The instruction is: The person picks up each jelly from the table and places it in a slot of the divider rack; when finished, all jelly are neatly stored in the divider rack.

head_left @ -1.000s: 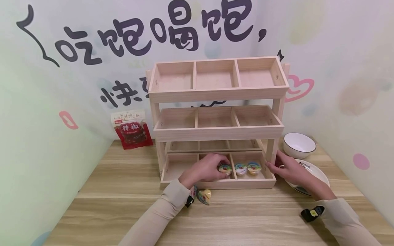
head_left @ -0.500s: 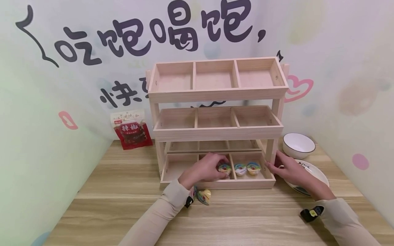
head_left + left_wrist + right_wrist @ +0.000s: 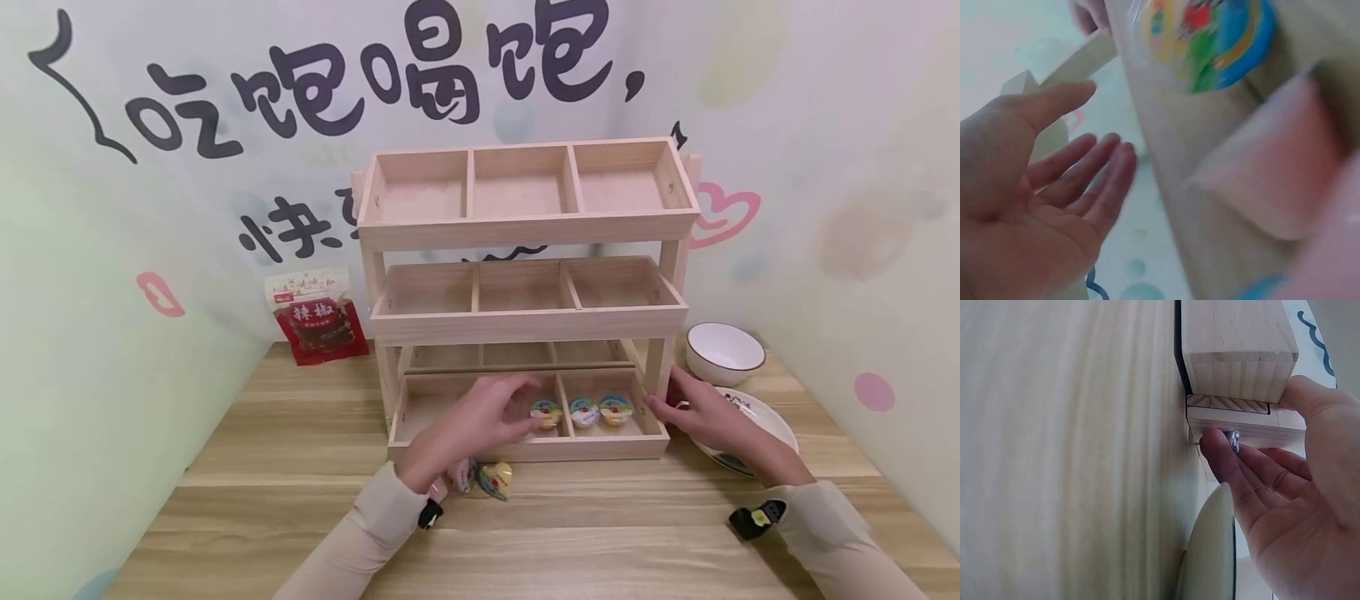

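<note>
A three-tier wooden rack (image 3: 528, 325) with divided trays stands on the table. In its bottom tray, a jelly cup (image 3: 546, 415) sits in the middle compartment. Two more, a whitish jelly cup (image 3: 584, 413) and a yellow jelly cup (image 3: 616, 410), lie in the right compartment. My left hand (image 3: 468, 421) hovers over the middle compartment, fingers spread and holding nothing, just left of its cup. My right hand (image 3: 697, 417) grips the rack's lower right side, thumb at the post and fingers behind it in the right wrist view.
Several loose jelly cups (image 3: 495, 480) lie on the table before the rack, partly under my left wrist; a pink jelly cup (image 3: 1279, 169) shows close in the left wrist view. Right of the rack are a white bowl (image 3: 725, 353) and plate (image 3: 772, 421). A red pouch (image 3: 321, 325) stands left.
My left hand has let go of the jelly cup in the middle compartment and moved left, its fingers opening. The right hand stays on the rack.
</note>
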{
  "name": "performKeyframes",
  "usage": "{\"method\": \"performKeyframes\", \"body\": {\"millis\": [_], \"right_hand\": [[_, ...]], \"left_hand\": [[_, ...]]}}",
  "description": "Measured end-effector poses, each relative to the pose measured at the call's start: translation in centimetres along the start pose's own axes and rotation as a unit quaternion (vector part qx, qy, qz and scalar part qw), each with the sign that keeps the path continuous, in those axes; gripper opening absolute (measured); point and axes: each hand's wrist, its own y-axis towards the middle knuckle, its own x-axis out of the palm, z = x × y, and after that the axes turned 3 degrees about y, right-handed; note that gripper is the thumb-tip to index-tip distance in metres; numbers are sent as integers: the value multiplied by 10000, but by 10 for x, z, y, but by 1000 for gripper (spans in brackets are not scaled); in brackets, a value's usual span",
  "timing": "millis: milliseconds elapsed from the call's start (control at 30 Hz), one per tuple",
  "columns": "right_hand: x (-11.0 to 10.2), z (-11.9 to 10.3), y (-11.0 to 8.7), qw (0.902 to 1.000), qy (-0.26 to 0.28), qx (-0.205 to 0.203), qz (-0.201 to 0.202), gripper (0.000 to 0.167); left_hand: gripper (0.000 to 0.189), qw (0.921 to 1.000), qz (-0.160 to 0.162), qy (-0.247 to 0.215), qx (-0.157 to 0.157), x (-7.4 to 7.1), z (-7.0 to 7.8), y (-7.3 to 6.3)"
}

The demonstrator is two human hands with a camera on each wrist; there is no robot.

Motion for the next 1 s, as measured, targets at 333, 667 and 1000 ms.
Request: {"method": "performKeyframes", "body": {"millis": [333,667,1000], "right_hand": [[2,3,2,10000,31,10,17,54],[0,5,0,10000,-27,41,34,53],[2,5,1,10000,-1,-24,38,54]], "left_hand": [[25,9972,677,-284,120,10,-11,-49],[7,9978,416,-432,272,2,-15,-67],[14,9956,-710,202,571,-3,-10,-71]]}}
